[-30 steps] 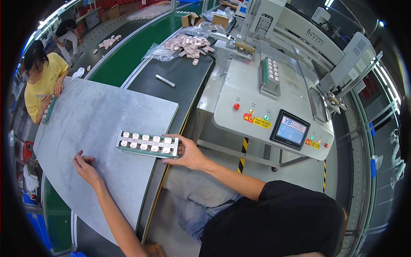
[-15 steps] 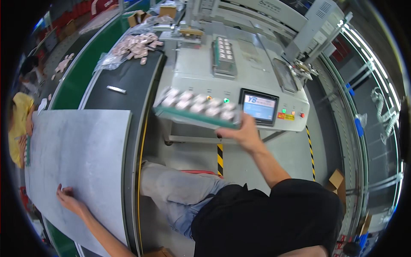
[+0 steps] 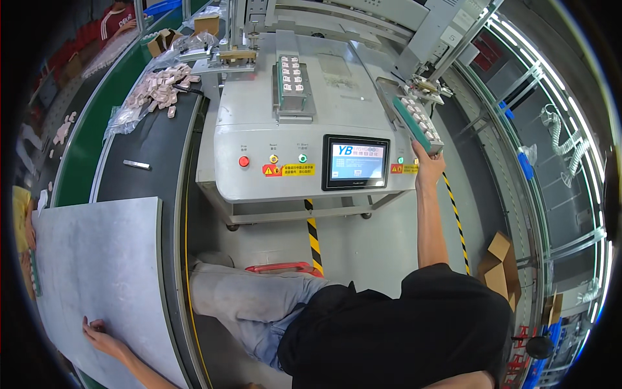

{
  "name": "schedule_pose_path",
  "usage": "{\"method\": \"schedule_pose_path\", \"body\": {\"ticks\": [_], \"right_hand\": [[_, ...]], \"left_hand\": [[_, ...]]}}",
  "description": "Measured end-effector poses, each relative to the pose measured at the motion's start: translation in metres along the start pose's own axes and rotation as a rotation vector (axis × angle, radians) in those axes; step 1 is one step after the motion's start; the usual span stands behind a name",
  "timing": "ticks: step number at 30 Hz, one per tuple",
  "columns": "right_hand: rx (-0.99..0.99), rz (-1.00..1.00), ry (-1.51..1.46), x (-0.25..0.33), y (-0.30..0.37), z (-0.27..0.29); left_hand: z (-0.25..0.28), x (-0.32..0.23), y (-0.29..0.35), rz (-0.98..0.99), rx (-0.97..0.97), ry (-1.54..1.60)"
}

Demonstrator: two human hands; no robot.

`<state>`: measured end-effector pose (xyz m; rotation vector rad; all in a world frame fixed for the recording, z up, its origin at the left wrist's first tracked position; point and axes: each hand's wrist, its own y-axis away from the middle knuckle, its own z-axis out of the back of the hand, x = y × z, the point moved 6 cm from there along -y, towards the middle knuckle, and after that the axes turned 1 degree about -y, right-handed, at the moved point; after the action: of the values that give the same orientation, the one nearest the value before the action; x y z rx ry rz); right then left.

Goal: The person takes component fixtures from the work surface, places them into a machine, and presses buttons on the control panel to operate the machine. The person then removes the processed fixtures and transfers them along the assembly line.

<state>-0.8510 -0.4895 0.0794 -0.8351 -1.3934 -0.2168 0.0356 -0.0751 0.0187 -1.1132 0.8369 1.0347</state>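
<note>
My right hand (image 3: 428, 162) grips the near end of a long green-sided tray (image 3: 412, 127) filled with rows of small white and pink parts. The tray sits at the machine's right side, over or on the right-hand slide; whether it rests there I cannot tell. My left hand (image 3: 102, 340) is over the grey board (image 3: 97, 259), its fingers loosely bent and apart with nothing in them. A similar filled tray (image 3: 291, 81) stands on the left slide of the white machine (image 3: 253, 123).
A touch screen (image 3: 356, 162) and a red button (image 3: 243, 161) are on the machine's front. Loose pale pink parts (image 3: 155, 87) lie piled on the dark conveyor (image 3: 159, 142), near a small metal piece (image 3: 137, 165). A co-worker's yellow sleeve (image 3: 23, 217) shows at far left.
My right hand has carried the filled tray from in front of the machine to its right side, turning it lengthwise. The view has shifted right; my left hand stays over the board.
</note>
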Motion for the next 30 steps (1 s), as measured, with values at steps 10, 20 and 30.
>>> {"method": "schedule_pose_path", "body": {"ticks": [10, 20, 30], "right_hand": [[-0.015, -0.026, -0.066, -0.044, -0.028, 0.001], [-0.159, 0.031, 0.703, -0.049, -0.052, 0.01], [-0.301, -0.269, 0.923, -0.069, -0.078, -0.029]], "left_hand": [[0.008, 0.021, -0.012, -0.019, 0.003, 0.01], [0.011, 0.017, -0.009, -0.048, -0.019, -0.065], [0.011, 0.02, -0.009, -0.008, -0.007, -0.001]]}}
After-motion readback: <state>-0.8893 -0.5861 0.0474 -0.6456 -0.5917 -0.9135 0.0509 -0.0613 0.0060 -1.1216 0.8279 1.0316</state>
